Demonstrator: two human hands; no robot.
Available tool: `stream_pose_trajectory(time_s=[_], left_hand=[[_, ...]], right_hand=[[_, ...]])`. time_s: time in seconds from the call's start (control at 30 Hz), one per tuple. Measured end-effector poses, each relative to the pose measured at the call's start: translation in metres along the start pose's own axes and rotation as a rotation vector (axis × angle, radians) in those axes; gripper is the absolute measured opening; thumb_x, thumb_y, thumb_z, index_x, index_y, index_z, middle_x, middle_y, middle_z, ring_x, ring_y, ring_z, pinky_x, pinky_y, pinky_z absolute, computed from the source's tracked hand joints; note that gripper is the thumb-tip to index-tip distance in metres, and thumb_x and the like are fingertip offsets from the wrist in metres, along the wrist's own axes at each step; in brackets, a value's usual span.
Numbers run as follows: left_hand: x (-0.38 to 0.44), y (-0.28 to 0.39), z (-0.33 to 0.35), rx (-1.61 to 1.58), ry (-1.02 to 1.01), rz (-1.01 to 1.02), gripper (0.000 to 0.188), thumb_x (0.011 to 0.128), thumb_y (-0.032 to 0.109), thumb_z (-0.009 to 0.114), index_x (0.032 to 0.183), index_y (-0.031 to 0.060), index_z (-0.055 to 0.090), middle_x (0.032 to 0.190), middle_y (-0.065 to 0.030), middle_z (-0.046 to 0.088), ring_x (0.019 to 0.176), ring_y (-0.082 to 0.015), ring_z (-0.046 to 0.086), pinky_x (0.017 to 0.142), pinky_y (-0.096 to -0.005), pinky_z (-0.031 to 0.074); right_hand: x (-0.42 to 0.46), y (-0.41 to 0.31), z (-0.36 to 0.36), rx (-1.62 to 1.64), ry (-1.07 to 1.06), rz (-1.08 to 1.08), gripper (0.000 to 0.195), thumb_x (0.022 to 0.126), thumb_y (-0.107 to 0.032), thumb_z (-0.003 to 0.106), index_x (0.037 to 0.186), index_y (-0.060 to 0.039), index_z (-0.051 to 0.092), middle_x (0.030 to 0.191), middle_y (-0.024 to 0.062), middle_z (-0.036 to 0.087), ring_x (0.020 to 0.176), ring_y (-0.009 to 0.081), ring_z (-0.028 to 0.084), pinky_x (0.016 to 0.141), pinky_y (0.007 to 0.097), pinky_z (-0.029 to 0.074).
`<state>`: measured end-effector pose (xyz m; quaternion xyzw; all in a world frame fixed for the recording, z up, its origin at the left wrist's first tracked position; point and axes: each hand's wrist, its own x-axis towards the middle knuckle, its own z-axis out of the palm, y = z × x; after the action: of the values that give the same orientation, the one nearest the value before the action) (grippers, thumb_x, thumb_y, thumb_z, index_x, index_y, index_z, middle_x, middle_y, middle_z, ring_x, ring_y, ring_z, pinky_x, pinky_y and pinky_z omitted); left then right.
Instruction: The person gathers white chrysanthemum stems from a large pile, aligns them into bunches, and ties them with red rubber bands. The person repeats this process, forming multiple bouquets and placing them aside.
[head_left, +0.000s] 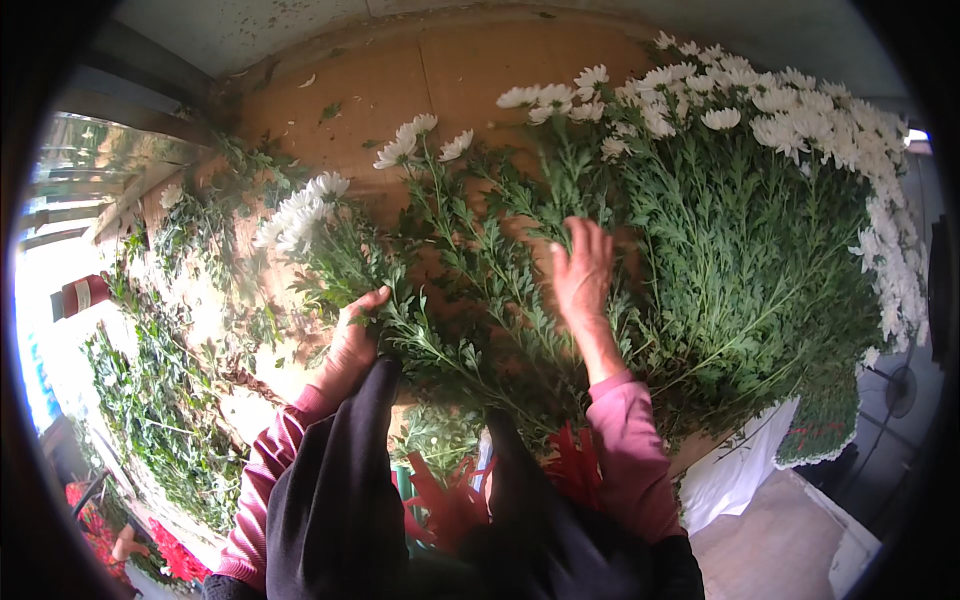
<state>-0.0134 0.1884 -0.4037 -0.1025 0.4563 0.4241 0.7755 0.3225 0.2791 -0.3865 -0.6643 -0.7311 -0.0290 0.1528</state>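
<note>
My left hand (352, 341) is closed around a small bunch of white chrysanthemums (304, 210), its thumb over the leafy stems and the blooms pointing up and left. My right hand (583, 274) is at the stems of another group of white chrysanthemums (556, 101); whether its fingers grip them cannot be told. Between the hands lie loose chrysanthemum stems (480, 255) with a few white blooms at their tips. To the right of my right hand spreads a large pile of white chrysanthemums (720, 247) with long green stems.
A wooden tabletop (375, 75) carries scattered leaves and petals. Stripped greenery (165, 405) lies along the left side. Red strips (442, 499) hang near my lap. White cloth (739, 465) drapes at the lower right. At the lower left, another person's hand (129, 544) shows near red flowers (176, 551).
</note>
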Motion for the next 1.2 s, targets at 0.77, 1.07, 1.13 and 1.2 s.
stream_pose_trajectory(time_s=[0.77,1.07,1.13,1.2], left_hand=[[-0.005,0.003,0.013,-0.034,-0.025,-0.022,0.032,0.093,0.021,0.063,0.118,0.0002,0.064,0.105,-0.0136,0.071,0.095,-0.0283,0.068,0.09,-0.0416,0.056],[0.006,0.0,-0.003,-0.011,0.001,-0.035,0.032,0.093,0.024,0.063,0.115,0.0006,0.065,0.104,-0.0139,0.071,0.092,-0.0295,0.069,0.088,-0.043,0.056],[0.007,-0.001,-0.005,0.004,0.015,-0.031,0.034,0.093,0.026,0.063,0.115,0.0006,0.065,0.104,-0.0144,0.072,0.091,-0.0304,0.069,0.088,-0.0437,0.056],[0.008,-0.002,-0.005,0.01,0.037,-0.007,0.033,0.093,0.026,0.063,0.114,0.0011,0.065,0.104,-0.0143,0.072,0.091,-0.0304,0.069,0.087,-0.0438,0.056]], right_hand=[[-0.07,-0.059,-0.007,0.881,-0.583,0.2,0.024,0.101,-0.014,0.057,0.123,-0.0074,0.052,0.07,0.01,0.066,0.065,0.0282,0.069,0.059,0.0373,0.054],[-0.012,-0.005,0.016,0.334,-0.372,0.245,0.049,0.096,-0.024,0.065,0.139,-0.0068,0.048,0.142,0.0176,0.05,0.114,0.0378,0.062,0.09,0.0431,0.056],[0.001,0.017,0.02,0.07,-0.456,0.095,0.046,0.091,-0.022,0.068,0.133,-0.0089,0.054,0.128,0.0161,0.056,0.104,0.0377,0.063,0.085,0.048,0.054],[0.006,0.032,0.024,-0.026,-0.401,-0.011,0.039,0.089,-0.021,0.07,0.124,-0.0087,0.057,0.124,0.015,0.055,0.098,0.0366,0.062,0.081,0.0479,0.054]])
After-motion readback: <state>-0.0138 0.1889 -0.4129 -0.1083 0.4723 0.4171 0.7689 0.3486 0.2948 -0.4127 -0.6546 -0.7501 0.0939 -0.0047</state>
